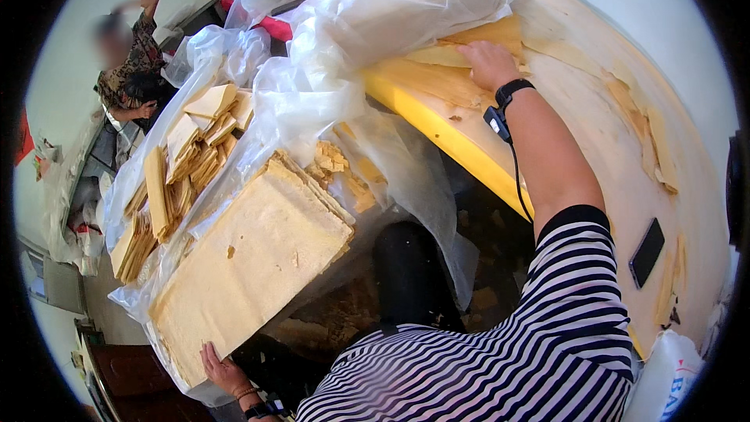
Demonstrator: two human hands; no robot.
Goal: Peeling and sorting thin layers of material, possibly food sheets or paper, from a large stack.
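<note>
A stack of thin, tan, brittle-looking sheets (pixel 250 254), like dried bean-curd skin, lies on plastic film at the left. My left hand (pixel 224 373) rests on the near edge of this stack, fingers apart. With my right arm stretched far out, my right hand (pixel 492 64) touches yellower sheets (pixel 437 82) on the pale round-edged tabletop (pixel 578 125). Its fingers are partly hidden by the back of the hand, so their grip is unclear. Folded pieces of similar sheet (pixel 183 160) are heaped beyond the stack. Broken flakes (pixel 332 158) lie at its far corner.
Clear plastic sheeting (pixel 406 4) drapes over the far side. A dark phone (pixel 647 253) and loose strips (pixel 644 133) lie on the tabletop at right. A white bag (pixel 664 379) stands at lower right. Another person (pixel 133 70) is at the back left. Scraps litter the floor below.
</note>
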